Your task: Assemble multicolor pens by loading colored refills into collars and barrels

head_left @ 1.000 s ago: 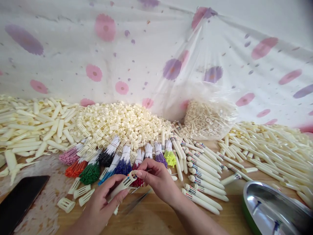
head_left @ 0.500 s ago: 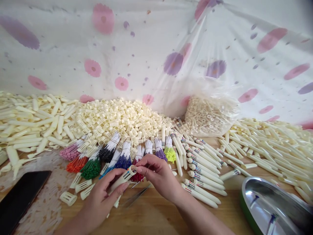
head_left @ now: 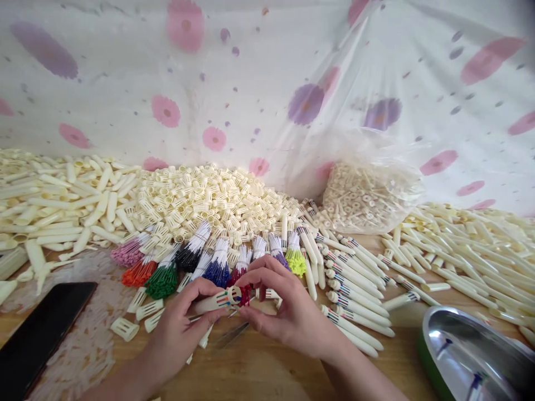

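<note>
My left hand (head_left: pixel 184 317) is closed around a cream multicolour pen barrel (head_left: pixel 211 302), which lies nearly level. Coloured sliders show in the slots at its right end. At that end is my right hand (head_left: pixel 288 312), thumb and index finger spread apart with no object visible between them; I cannot tell whether a fingertip touches the rim. Just behind, partly covered by the hands, stands a bundle of dark red refills (head_left: pixel 240 264). Other bundles line up beside it: blue (head_left: pixel 217 267), green (head_left: pixel 162 278), orange (head_left: pixel 140 272), black (head_left: pixel 192 253) and yellow (head_left: pixel 296 262).
Slotted cream sleeves (head_left: pixel 200 200) are heaped at the back, cream tubes (head_left: pixel 62 200) at left. Filled pens (head_left: pixel 359 303) lie in rows at right, near a metal tray (head_left: pixel 463 345). A clear bag (head_left: pixel 371 195) holds small parts. A phone (head_left: pixel 45 334) lies left, tweezers (head_left: pixel 232 336) in front.
My right thumb and index finger were pinched at the barrel's end and are now spread apart. The barrel has turned more level. The whole view has shifted slightly.
</note>
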`<state>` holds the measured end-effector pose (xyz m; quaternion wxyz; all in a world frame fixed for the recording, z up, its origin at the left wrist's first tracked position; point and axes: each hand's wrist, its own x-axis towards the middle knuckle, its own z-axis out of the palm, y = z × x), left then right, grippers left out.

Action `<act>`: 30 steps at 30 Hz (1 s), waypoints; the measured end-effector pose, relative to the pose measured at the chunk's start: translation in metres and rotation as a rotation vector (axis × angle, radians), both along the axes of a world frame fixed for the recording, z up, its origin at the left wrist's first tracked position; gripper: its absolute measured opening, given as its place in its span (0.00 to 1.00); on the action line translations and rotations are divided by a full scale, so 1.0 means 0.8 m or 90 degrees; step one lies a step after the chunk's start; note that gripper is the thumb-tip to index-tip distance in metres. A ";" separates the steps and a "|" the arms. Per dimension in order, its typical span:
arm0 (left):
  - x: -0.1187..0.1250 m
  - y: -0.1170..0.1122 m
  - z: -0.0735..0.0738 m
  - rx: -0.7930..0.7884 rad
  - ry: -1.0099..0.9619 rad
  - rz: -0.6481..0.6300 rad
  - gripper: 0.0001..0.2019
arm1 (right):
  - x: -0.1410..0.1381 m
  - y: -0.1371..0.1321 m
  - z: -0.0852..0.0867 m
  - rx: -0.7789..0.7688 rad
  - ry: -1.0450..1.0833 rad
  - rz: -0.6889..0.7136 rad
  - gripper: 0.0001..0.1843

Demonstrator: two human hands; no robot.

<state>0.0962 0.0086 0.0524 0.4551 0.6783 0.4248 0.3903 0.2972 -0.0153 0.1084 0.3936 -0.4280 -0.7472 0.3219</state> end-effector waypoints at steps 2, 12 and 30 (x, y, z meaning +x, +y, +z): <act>0.001 0.000 0.000 -0.005 -0.010 -0.003 0.04 | 0.002 -0.002 0.004 0.031 -0.074 0.008 0.12; -0.001 0.001 -0.010 -0.056 0.031 -0.027 0.04 | 0.000 0.005 -0.008 0.062 -0.137 0.055 0.05; 0.002 0.002 0.002 -0.160 -0.029 0.004 0.08 | -0.005 0.012 -0.018 -0.241 0.258 -0.006 0.16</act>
